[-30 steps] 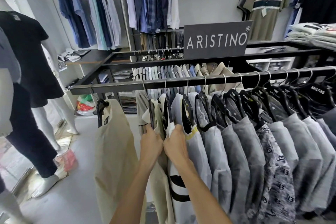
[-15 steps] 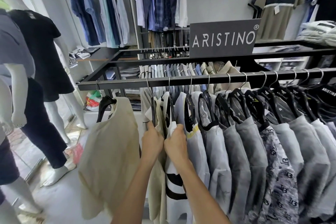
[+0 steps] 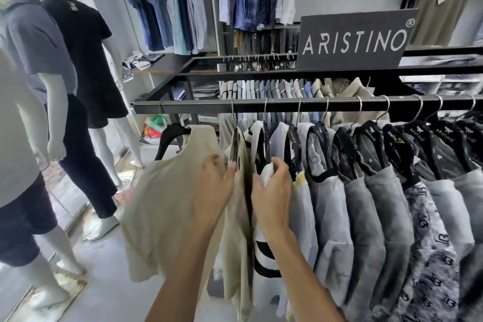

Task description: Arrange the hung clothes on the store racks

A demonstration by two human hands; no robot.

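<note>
Near the rail's (image 3: pixel 198 106) left end, left hand (image 3: pixel 213 188) pinches a beige shirt (image 3: pixel 239 204); right hand (image 3: pixel 271 191) pinches a white shirt (image 3: pixel 264 246). Soft, light fabric: likely better moved by the hangers.

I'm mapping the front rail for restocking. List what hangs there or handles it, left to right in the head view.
beige shirt → left hand → right hand → white shirt with yellow trim → grey shirts → patterned grey shirt
</note>
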